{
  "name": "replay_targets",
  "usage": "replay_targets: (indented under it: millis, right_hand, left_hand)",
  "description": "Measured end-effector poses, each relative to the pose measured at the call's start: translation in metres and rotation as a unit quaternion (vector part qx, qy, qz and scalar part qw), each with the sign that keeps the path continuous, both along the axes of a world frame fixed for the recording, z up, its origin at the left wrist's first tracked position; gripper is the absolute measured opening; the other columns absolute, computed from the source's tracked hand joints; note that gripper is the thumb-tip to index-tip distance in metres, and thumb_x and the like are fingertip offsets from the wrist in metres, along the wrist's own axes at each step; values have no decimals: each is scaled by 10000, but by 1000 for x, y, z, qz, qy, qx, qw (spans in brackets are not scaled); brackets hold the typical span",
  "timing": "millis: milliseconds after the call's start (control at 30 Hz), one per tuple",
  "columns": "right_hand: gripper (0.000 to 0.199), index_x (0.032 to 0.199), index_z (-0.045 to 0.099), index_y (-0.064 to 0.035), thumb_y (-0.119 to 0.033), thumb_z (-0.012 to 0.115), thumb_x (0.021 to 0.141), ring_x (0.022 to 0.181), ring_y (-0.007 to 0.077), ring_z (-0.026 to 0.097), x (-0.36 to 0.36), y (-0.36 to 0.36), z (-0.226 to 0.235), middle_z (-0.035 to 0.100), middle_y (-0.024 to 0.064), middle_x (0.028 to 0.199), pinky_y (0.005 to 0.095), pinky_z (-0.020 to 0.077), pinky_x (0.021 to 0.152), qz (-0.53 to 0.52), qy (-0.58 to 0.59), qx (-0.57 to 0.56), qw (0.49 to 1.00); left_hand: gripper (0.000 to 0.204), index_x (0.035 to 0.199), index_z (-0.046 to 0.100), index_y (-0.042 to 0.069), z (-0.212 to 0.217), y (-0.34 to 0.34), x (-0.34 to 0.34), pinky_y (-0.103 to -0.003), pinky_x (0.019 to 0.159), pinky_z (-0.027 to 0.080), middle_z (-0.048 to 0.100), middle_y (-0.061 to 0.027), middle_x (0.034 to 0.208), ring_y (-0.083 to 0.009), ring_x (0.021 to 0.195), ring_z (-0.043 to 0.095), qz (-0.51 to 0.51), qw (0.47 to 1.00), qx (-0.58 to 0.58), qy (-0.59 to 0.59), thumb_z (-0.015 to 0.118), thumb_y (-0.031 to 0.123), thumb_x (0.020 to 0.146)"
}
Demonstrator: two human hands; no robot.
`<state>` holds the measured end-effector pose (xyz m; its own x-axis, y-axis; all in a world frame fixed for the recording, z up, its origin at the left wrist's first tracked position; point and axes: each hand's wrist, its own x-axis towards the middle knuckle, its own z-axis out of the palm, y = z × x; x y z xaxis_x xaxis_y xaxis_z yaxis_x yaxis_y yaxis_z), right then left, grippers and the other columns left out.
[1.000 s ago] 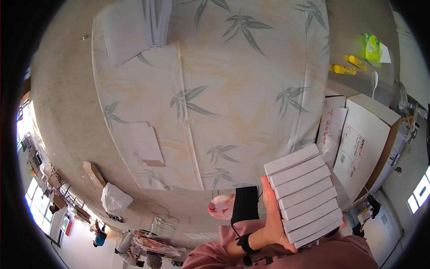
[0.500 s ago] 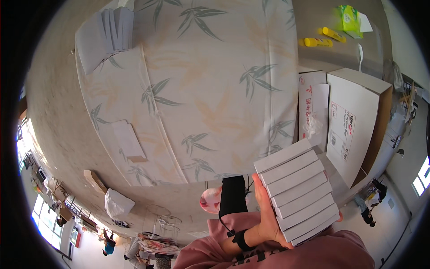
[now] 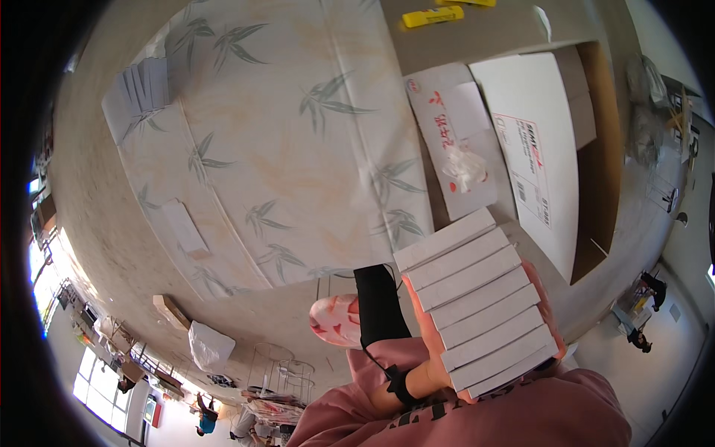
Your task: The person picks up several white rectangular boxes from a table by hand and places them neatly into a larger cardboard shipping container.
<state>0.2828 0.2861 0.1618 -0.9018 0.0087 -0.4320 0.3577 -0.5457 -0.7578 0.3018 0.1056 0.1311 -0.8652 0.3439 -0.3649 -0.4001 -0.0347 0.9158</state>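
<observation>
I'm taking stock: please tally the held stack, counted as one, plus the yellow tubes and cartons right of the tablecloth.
Held stack of white boxes: 1
Yellow tubes: 2, one cut off by the picture's edge
Cartons: 2
Total: 5

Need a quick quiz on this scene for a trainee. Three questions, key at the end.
1. What sits between the left hand and right hand? a) a yellow tube b) a stack of white boxes c) a clear bag
2. True or false: the large white carton stands left of the patterned cloth.
3. Fill in: a black strap goes around the ____ wrist.

Key: 1. b; 2. False, it is to the right; 3. left.
</observation>
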Motion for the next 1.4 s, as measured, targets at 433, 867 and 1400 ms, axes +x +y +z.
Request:
replay_targets:
  millis: [433,867,1400]
  right_hand:
    - [1428,1419,117,110,-789,700,475,1407,298,114,39,45,1,97,227,1512,401,72,1122,21,11,-17,1000]
    - [1230,1426,167,63,-809,543,643,1391,287,159,12,30,-2,148,196,1502,408,103,1118,23,9,0,1000]
    - [1086,1419,213,15,-784,424,716,1343,271,240,-1,7,6,228,168,1460,403,176,1092,-26,-12,-3,1000]
  left_hand:
    - [1413,1431,-45,-59,7,39,40,-560,1076,15,-112,-343,1462,-455,1378,-49,27,999,-14,-41,540,873,545]
    - [1397,1428,-18,-75,6,25,18,-558,1077,32,-88,-350,1462,-462,1378,-23,17,997,-10,-79,537,867,559]
    - [1377,1423,15,-95,3,5,-13,-555,1078,53,-59,-359,1461,-469,1377,9,-19,995,-2,-99,534,858,576]
